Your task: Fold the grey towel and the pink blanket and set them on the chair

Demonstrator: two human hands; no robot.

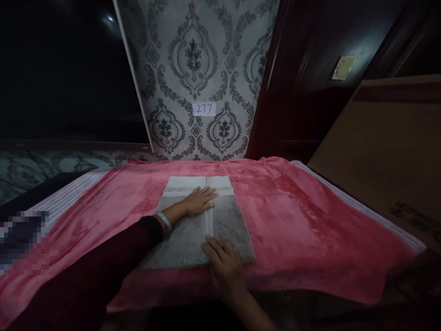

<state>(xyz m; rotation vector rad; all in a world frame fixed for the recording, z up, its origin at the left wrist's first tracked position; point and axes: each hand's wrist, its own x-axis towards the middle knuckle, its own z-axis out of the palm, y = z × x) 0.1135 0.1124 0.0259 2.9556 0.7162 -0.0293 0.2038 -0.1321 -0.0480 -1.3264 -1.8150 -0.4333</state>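
Observation:
A grey towel [227, 225] with a white band at its far end lies flat, its two sides meeting along a pale line down the middle. Across its upper part rests my left hand [200, 200], open, palm down with the fingers spread towards the right. A light bracelet [164, 220] circles that wrist. Close to the towel's near edge, my right hand [225, 262] touches the surface beside the middle line. Its fingers are stretched out and slightly bent, with nothing visibly gripped. What lies under both palms is hidden.
A pink plush blanket [285, 220] covers the table, over a striped cloth [82, 184] showing at the sides. A large cardboard box [389, 151] leans at right. A dark screen [65, 69] stands left. Behind is patterned wallpaper [193, 59] with a "277" label [204, 109].

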